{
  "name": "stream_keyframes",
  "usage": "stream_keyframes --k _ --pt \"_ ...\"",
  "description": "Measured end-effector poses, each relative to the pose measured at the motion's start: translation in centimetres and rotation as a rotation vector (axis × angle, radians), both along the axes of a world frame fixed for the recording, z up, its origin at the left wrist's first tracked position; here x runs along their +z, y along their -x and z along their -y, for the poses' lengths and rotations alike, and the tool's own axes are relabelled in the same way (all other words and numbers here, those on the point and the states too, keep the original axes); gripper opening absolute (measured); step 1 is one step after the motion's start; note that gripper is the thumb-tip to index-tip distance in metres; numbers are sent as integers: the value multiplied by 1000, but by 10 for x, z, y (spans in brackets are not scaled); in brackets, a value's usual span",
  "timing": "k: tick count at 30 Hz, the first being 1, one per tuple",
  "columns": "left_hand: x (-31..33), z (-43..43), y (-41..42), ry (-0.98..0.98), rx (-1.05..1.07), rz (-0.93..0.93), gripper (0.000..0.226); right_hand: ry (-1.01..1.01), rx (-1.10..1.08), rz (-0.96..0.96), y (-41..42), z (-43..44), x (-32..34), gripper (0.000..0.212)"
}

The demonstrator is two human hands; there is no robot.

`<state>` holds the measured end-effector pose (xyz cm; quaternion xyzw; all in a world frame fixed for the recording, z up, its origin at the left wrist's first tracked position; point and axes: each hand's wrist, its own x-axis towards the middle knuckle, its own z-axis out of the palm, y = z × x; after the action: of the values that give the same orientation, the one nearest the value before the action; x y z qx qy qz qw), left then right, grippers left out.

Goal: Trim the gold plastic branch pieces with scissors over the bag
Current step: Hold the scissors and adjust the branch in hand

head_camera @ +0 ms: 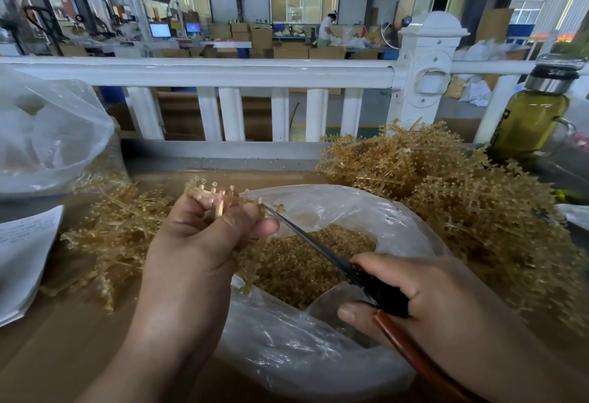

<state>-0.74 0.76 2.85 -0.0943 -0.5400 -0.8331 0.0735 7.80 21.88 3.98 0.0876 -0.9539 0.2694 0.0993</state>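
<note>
While left hand [204, 237] pinched branch piece [220, 198] at bag's [350, 208] 10 o'clock rim, right hand [424, 291] gripped scissors [318, 246]; I judged blade tips so close risked nicking skin.

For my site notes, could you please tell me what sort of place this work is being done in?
Most likely a factory packing floor: cartons and screens line the hall beyond the railing, and heaps of gold branches flank a bag of cut bits on the bench.
</note>
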Motion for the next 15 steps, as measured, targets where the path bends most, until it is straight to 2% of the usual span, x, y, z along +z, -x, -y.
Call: stream_keyframes --k 9,15 --pt "2 1 0 41 -10 14 16 -84 -34 -38 1 2 -3 49" --pt "4 -1 -2 66 -15 27 21 -86 -56 -71 2 2 -4 53"
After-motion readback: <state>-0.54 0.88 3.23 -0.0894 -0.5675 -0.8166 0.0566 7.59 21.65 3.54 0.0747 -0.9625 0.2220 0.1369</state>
